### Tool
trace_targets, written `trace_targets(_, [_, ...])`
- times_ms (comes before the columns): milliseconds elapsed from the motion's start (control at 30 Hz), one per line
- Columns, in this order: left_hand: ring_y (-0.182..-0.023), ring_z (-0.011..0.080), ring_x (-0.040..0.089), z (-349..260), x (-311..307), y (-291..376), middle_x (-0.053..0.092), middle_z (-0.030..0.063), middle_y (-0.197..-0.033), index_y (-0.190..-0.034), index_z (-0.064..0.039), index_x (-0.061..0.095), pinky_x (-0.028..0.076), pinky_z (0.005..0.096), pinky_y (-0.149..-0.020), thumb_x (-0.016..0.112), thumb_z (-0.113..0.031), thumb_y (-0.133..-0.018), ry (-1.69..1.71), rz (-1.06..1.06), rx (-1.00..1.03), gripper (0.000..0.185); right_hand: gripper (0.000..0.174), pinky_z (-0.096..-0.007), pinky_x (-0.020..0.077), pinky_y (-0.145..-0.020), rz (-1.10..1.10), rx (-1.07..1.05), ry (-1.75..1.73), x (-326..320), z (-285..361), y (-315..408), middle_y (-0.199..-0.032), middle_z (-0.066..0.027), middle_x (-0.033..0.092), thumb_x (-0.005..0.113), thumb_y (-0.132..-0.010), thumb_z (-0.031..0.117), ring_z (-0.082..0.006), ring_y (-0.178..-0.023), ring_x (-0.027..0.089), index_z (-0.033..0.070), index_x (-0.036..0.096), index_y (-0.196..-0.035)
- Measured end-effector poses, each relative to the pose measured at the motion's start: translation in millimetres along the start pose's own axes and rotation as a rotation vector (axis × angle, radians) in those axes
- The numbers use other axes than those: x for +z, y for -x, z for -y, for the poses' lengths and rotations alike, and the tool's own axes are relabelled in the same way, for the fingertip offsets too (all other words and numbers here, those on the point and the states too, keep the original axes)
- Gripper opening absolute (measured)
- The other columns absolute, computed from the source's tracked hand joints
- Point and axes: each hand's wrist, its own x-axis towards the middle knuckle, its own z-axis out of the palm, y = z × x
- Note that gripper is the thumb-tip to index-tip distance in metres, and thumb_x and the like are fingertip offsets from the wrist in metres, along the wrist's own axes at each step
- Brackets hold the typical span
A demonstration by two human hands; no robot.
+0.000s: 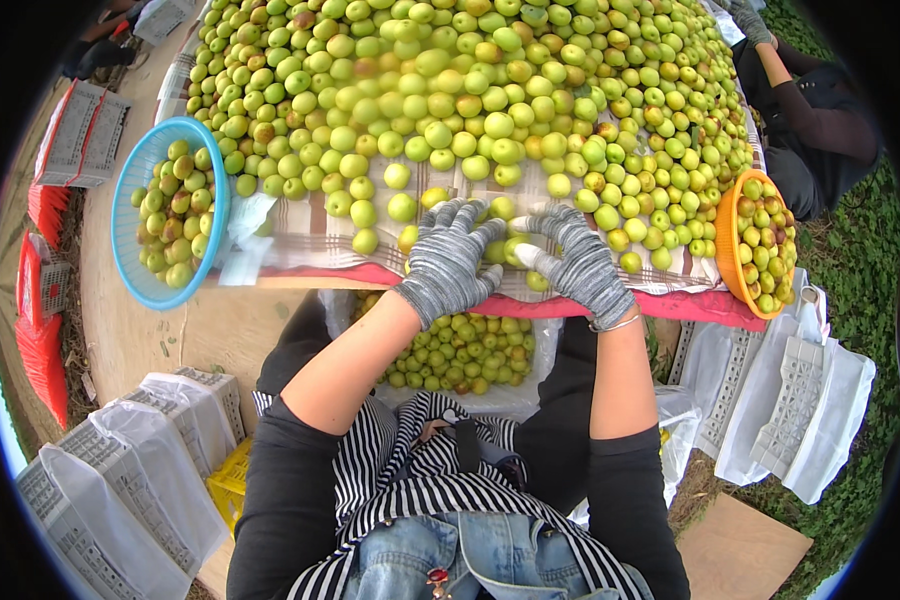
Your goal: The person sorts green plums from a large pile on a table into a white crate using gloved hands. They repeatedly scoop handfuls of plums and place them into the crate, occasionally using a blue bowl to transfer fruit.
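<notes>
A broad heap of green jujubes (450, 90), some blotched reddish brown, covers the plaid cloth (307, 251) on the table before me. My left hand (454, 259), in a striped grey knit glove, lies palm down over several fruits at the near edge, its fingers spread. What is under its palm is hidden. Close on its right is my right hand (581, 262), gloved alike with pale fingertips. Its fingers are apart and curve towards a few loose jujubes between both hands. Below the table edge, between my knees, a plastic-lined container (544, 360) holds more jujubes.
A blue plastic basket (221, 195) of browner fruits stands at left, an orange basket (727, 225) at right. Grey crates with plastic liners (120, 465) stand low left; more crates (787, 397) stand right. Another person (817, 127) sits at the table's right side.
</notes>
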Motion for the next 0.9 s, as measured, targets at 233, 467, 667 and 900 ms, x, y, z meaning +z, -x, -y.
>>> trace_targets(233, [-0.105,0.0308,0.051,-0.7,-11.9,29.6,0.055,0.0132,-0.108,-0.107,-0.009,0.059,0.039,0.0436,-0.091,0.063,-0.023,-0.073,0.237,-0.121,0.052,0.038,0.071,-0.0403,0.0393,-0.094,-0.045,0.538,0.564,-37.7,-22.7,21.9,-0.122,-0.0188,0.047,0.074,-0.066,0.036,-0.0325,-0.112,0.047,0.005,0.047,-0.124])
trace_targets(467, [-0.122,0.0336,0.035,66.2,-47.1,20.7,0.034,0.0221,-0.13,-0.127,-0.008,0.042,0.035,0.0412,-0.098,0.065,-0.033,-0.073,-0.136,-0.089,-0.661,0.064,0.102,-0.0415,0.0375,-0.097,0.234,0.407,0.503,-15.6,-15.3,13.1,-0.13,-0.0318,0.032,0.08,-0.054,0.039,-0.0419,-0.12,0.038,0.004,0.028,-0.135])
trace_targets(667, [-0.12,0.0347,0.037,64.6,-38.3,23.8,0.033,0.0236,-0.13,-0.128,-0.009,0.043,0.036,0.0379,-0.098,0.069,-0.029,-0.069,-0.109,-0.021,-0.502,0.067,0.097,-0.0434,0.0375,-0.097,0.296,0.196,0.288,12.8,3.2,8.8,-0.126,-0.0312,0.037,0.078,-0.06,0.03,-0.0419,-0.119,0.038,0.006,0.025,-0.137])
trace_targets(900, [-0.117,0.0358,0.04,39.6,-20.9,21.6,0.034,0.0236,-0.128,-0.121,-0.007,0.049,0.038,0.0384,-0.097,0.069,-0.025,-0.069,0.116,-0.014,-0.393,0.059,0.095,-0.0419,0.0376,-0.096,0.411,0.163,0.198,28.8,24.2,11.6,-0.125,-0.0315,0.038,0.075,-0.065,0.028,-0.0429,-0.115,0.041,0.006,0.019,-0.138])
